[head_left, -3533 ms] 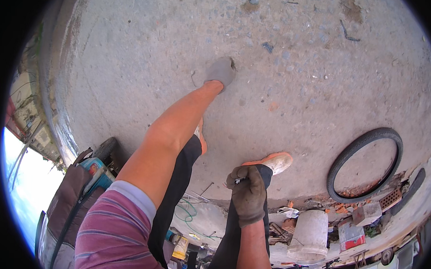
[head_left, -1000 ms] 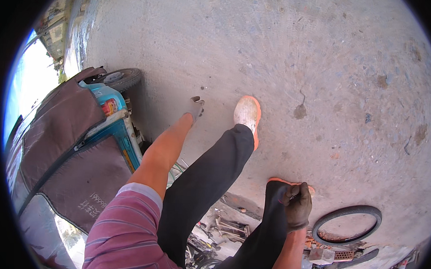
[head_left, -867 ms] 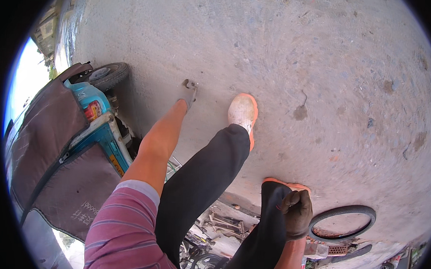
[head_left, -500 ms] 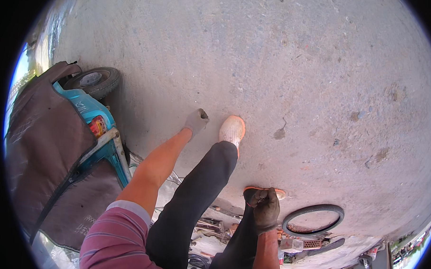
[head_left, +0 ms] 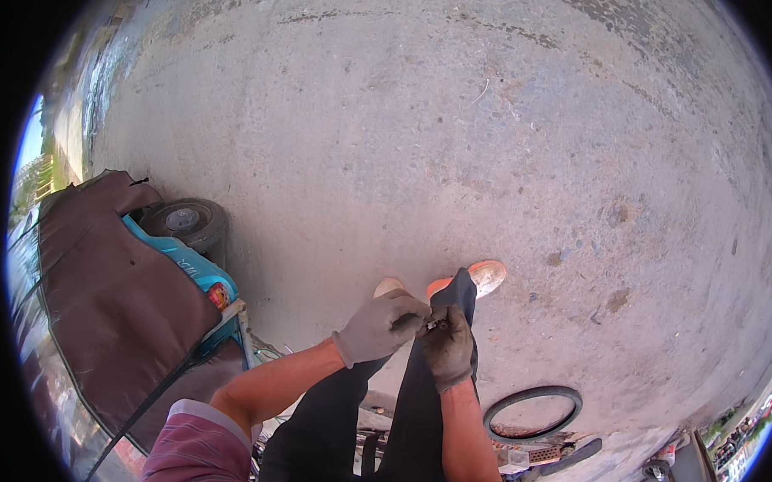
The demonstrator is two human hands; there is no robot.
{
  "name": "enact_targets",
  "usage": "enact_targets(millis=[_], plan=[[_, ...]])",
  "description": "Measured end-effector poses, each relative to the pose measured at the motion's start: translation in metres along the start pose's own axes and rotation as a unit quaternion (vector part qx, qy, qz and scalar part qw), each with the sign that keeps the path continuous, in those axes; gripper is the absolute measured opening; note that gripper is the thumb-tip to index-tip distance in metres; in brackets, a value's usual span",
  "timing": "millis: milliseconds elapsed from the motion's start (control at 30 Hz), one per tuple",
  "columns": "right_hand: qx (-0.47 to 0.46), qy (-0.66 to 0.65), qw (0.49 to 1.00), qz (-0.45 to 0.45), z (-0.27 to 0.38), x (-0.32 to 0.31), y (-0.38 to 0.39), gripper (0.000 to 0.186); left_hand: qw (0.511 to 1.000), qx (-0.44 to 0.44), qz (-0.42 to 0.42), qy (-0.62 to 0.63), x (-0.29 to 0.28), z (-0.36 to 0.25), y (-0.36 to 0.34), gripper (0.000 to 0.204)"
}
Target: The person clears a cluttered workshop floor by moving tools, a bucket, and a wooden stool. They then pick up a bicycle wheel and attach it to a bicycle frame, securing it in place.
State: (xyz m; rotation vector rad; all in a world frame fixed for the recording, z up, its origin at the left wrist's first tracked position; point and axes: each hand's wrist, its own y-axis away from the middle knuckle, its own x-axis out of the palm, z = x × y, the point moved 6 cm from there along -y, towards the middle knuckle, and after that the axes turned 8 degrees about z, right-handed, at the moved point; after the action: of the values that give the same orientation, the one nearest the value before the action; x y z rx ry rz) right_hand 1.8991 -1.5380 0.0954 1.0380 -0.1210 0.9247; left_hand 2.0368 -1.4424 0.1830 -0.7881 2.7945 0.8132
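My left hand [head_left: 379, 327], in a light grey work glove, and my right hand [head_left: 448, 354], in a darker, dirt-stained glove, meet in front of my legs. Small dark and shiny metallic-looking pieces [head_left: 435, 325] lie in the curled fingers of my right hand; their kind is too small to tell. The left hand's thumb and fingers are pinched together right beside them. Whatever the left fingertips may hold is hidden.
To the left stands a small turquoise vehicle [head_left: 181, 255] with a brown cover [head_left: 120, 304] and a black wheel [head_left: 185, 221]. A loose bicycle tyre [head_left: 532, 435] lies at the lower right, near a perforated brick [head_left: 545, 456]. My shoes [head_left: 487, 278] stand on concrete [head_left: 389, 156].
Both hands have come together: the left moved right and down, the right moved up and left. My legs have stepped, and the vehicle and tyre have shifted in view.
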Motion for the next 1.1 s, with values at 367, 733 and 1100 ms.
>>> enact_targets(millis=[367,733,1100], plan=[[0.119,-0.179,0.976,-0.026,0.068,-0.006,-0.046,0.038,0.947,-0.291,-0.111,0.075,-0.069,0.188,-0.251,0.032],[0.096,-0.323,0.941,0.041,0.108,0.014,-0.071,0.042,0.926,-0.196,-0.056,-0.318,-0.074,0.338,-0.438,0.017],[0.006,-0.358,0.92,-0.157,0.084,-0.037,-0.021,0.036,0.95,-0.1,0.289,-0.063,0.056,-0.013,-0.242,0.009]])
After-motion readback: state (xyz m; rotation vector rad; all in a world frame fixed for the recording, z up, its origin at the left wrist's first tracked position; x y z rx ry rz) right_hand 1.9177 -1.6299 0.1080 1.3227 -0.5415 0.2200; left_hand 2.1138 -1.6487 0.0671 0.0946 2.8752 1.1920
